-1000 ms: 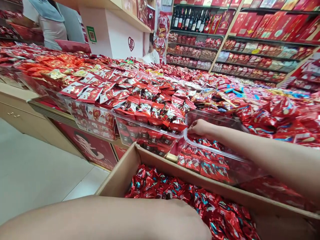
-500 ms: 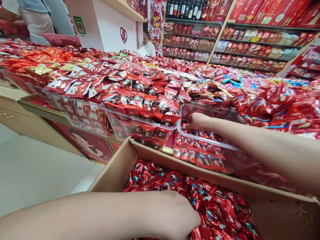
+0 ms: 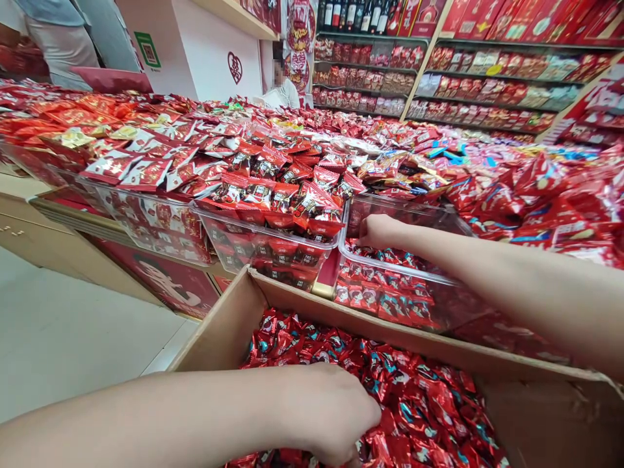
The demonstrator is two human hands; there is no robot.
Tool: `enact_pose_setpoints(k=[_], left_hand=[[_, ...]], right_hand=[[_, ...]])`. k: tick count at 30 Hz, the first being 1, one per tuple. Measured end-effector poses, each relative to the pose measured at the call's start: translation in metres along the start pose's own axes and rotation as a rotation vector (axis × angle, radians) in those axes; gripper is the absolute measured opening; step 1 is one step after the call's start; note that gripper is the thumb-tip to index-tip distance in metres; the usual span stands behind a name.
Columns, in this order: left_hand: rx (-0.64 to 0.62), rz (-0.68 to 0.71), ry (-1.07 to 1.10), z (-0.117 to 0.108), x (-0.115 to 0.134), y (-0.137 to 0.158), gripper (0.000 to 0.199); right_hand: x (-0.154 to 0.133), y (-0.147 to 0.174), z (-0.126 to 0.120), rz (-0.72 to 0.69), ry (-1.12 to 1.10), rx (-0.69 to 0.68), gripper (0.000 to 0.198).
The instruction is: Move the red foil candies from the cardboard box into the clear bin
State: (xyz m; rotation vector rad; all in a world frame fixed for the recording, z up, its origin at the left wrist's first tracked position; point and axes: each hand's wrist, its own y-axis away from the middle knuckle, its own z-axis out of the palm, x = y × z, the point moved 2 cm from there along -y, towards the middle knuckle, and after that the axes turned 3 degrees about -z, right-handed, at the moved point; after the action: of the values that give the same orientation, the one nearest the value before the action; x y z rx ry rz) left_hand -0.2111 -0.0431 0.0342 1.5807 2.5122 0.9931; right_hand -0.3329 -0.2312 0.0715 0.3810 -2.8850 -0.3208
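My left hand is over a cardboard box, its back toward me and its fingers bent down among red wrapped candies with blue and white print. Its fingertips are hidden, so I cannot see whether it holds a candy. My right hand reaches inside a clear plastic bin, its fingers curled together just above the same kind of candies, which lie in rows against the front wall. What is between those fingers is too small to make out.
Left of that bin stands another clear bin heaped with red and black packets. More heaped sweets cover the long counter. Shelves with bottles and packets line the back. One person stands at the far left, another behind the counter.
The view has shifted slightly. My left hand has tilted a little further down into the candies. My right hand stays in the bin in almost the same place.
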Motion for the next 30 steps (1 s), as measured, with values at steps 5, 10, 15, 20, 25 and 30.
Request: enact_pose_setpoints(k=[5,10,15,20,25,30], left_hand=[[-0.009,-0.03,-0.003,-0.002,-0.001,0.0,0.029],[-0.031,-0.042,-0.012,-0.002,-0.001,0.0,0.029],[-0.036,-0.032,-0.021,0.001,0.0,-0.001,0.027],[-0.007,-0.034,-0.038,0.005,0.0,-0.002,0.024],[-0.024,-0.02,-0.046,0.003,0.001,-0.001,0.024],[-0.031,-0.04,-0.059,0.003,0.001,-0.001,0.024]], right_hand=[[-0.001,0.003,-0.003,-0.027,0.045,-0.04,0.018],[-0.004,0.008,0.0,-0.075,0.122,-0.147,0.017],[0.002,0.003,0.007,-0.109,0.131,-0.119,0.029],[0.002,0.002,0.007,-0.139,0.14,-0.102,0.026],[-0.001,0.005,0.002,-0.113,0.149,-0.136,0.017],[0.004,0.004,0.001,-0.122,0.128,-0.12,0.013]])
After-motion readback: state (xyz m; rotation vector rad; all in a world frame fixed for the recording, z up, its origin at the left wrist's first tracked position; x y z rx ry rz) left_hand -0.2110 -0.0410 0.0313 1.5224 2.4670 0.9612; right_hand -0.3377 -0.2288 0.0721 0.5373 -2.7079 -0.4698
